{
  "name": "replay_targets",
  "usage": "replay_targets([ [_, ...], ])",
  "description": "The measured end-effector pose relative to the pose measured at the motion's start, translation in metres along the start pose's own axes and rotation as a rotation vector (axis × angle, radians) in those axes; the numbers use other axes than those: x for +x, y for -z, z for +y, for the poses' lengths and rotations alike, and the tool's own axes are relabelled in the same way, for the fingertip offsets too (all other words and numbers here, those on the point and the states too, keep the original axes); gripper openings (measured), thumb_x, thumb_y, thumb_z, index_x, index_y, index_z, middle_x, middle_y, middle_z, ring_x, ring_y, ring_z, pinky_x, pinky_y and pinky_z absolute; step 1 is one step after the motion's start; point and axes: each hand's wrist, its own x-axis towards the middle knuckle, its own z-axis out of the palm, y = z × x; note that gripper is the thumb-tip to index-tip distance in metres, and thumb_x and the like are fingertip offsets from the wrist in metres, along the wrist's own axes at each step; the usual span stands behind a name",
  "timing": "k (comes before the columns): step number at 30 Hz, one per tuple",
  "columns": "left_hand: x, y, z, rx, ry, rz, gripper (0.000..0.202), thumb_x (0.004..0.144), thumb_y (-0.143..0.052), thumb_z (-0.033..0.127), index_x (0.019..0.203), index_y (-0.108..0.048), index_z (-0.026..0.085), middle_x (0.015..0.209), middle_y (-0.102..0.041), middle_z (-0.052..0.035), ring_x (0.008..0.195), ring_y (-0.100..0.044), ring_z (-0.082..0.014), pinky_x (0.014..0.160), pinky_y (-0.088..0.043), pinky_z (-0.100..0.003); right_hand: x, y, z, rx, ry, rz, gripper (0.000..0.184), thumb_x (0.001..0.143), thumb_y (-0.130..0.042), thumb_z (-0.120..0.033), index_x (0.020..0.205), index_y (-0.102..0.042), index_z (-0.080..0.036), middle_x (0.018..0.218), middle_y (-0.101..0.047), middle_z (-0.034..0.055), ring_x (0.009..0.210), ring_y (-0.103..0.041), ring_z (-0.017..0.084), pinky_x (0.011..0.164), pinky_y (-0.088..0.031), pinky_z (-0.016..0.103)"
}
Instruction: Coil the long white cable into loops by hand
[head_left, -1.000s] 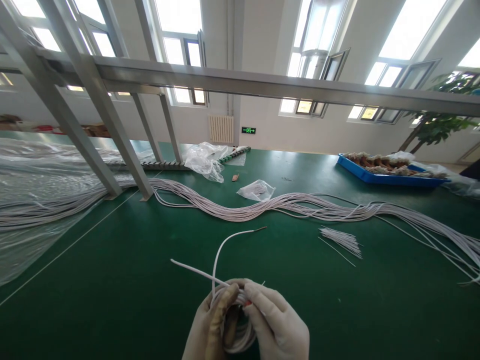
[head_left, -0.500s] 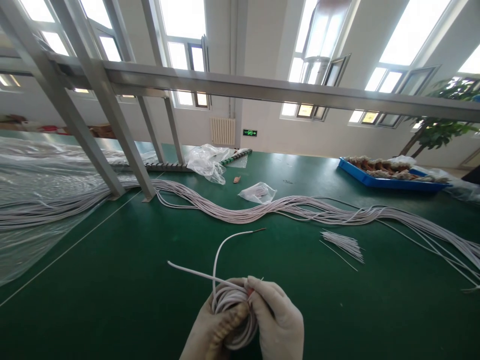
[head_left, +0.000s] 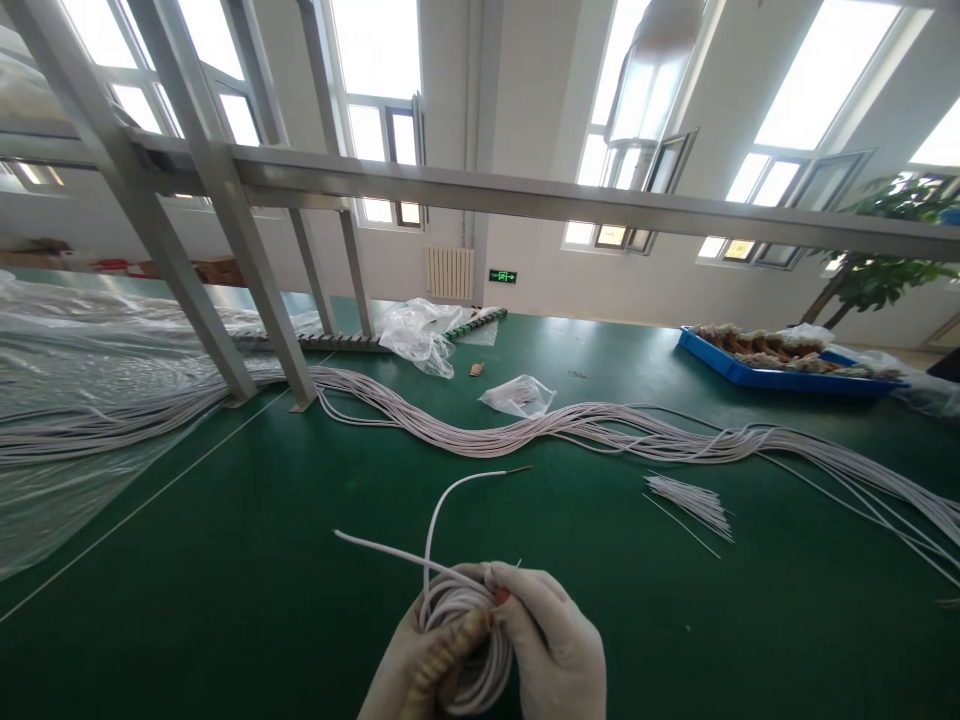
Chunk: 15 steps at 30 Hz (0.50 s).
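A coil of white cable (head_left: 480, 670) is gripped in my gloved left hand (head_left: 427, 650), its thumb pressed across the loops. Two cable ends stick out of the coil: one points left, the other curves up to a bare, dark tip. On the coil's right side my gloved right hand (head_left: 559, 635) is closed in a pinch. A thin white tie (head_left: 519, 564) pokes out just behind its fingers; the rest of it is hidden. Reddish colour shows at the pinching fingertips. Beyond the hands lies a small bundle of thin white ties (head_left: 694, 505), with one lying apart.
A long bundle of white cables (head_left: 480, 437) runs across the green table (head_left: 225, 600). Behind it are a small plastic bag (head_left: 519, 396), crumpled plastic (head_left: 416, 335) and a blue tray (head_left: 787, 378) of brownish parts. A metal frame (head_left: 255, 290) stands at left, on the table.
The view has tilted slightly, so the background sits a little lower. My hands keep hold of the coil, with only slight finger movement on the right.
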Motion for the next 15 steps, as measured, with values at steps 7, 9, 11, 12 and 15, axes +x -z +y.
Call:
replay_targets([
  [7, 0.015, 0.017, -0.006, 0.025, 0.07, -0.048, 0.055, 0.059, -0.096, 0.032, 0.106, -0.073, 0.014, 0.09, -0.076, -0.0081, 0.095, -0.071, -0.0296, 0.089, -0.053, -0.038, 0.01, 0.007, -0.012, -0.054, -0.071, -0.069, 0.019, 0.099, -0.065, -0.038, 0.107, -0.079, -0.028, 0.101, -0.074, 0.0055, 0.094, -0.071, 0.024, 0.078, -0.062, 0.029],
  [9, 0.018, 0.022, -0.007, 0.019, 0.071, -0.077, 0.054, 0.06, -0.095, 0.031, 0.106, -0.073, 0.014, 0.091, -0.076, -0.0087, 0.097, -0.071, -0.0295, 0.091, -0.052, -0.039, 0.012, 0.009, -0.015, -0.054, -0.082, -0.079, 0.022, 0.098, -0.067, -0.044, 0.106, -0.079, -0.028, 0.098, -0.074, 0.0057, 0.092, -0.07, 0.024, 0.077, -0.061, 0.029],
  [11, 0.017, 0.025, -0.005, 0.009, 0.083, -0.092, 0.051, 0.063, -0.093, 0.03, 0.106, -0.073, 0.014, 0.089, -0.076, -0.0074, 0.092, -0.071, -0.0268, 0.088, -0.052, -0.037, 0.015, 0.013, -0.019, -0.018, -0.093, -0.108, 0.032, 0.099, -0.063, -0.054, 0.107, -0.079, -0.027, 0.1, -0.073, 0.0071, 0.093, -0.07, 0.025, 0.079, -0.061, 0.032],
  [12, 0.015, 0.025, -0.003, -0.001, 0.099, -0.083, 0.049, 0.065, -0.092, 0.03, 0.107, -0.072, 0.015, 0.087, -0.075, -0.0061, 0.088, -0.071, -0.0249, 0.086, -0.053, -0.036, 0.016, 0.016, -0.021, 0.005, -0.104, -0.111, 0.038, 0.099, -0.06, -0.058, 0.108, -0.079, -0.026, 0.103, -0.073, 0.0083, 0.095, -0.069, 0.026, 0.082, -0.061, 0.035],
  [15, 0.004, 0.022, 0.002, -0.03, 0.147, -0.046, 0.045, 0.07, -0.089, 0.031, 0.108, -0.07, 0.018, 0.088, -0.076, -0.0049, 0.084, -0.07, -0.0228, 0.085, -0.053, -0.036, 0.022, 0.028, -0.026, 0.051, -0.175, -0.014, 0.05, 0.098, -0.054, -0.067, 0.12, -0.074, -0.026, 0.114, -0.07, 0.0104, 0.106, -0.066, 0.03, 0.093, -0.057, 0.043],
])
